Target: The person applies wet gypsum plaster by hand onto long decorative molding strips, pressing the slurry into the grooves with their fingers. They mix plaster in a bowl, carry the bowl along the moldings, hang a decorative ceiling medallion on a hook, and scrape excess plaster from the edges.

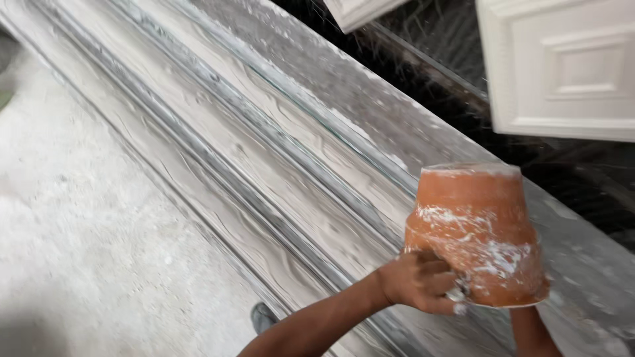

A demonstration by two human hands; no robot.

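Observation:
An orange plastic bucket [477, 231], smeared with white plaster, is held tilted, bottom up, over a long grey mould [264, 152] coated with wet white plaster. My left hand [423, 281] grips the bucket's lower rim on its left side, fingers spattered with plaster. My right forearm [529, 330] rises from the bottom edge to the underside of the bucket, and the hand itself is hidden behind it.
The mould runs diagonally from top left to bottom right, with ridged channels along its length. A dusty white floor [79, 218] lies to its left. White panelled casts [562, 66] rest at the top right over a dark area. A dark shoe [263, 316] shows near the bottom.

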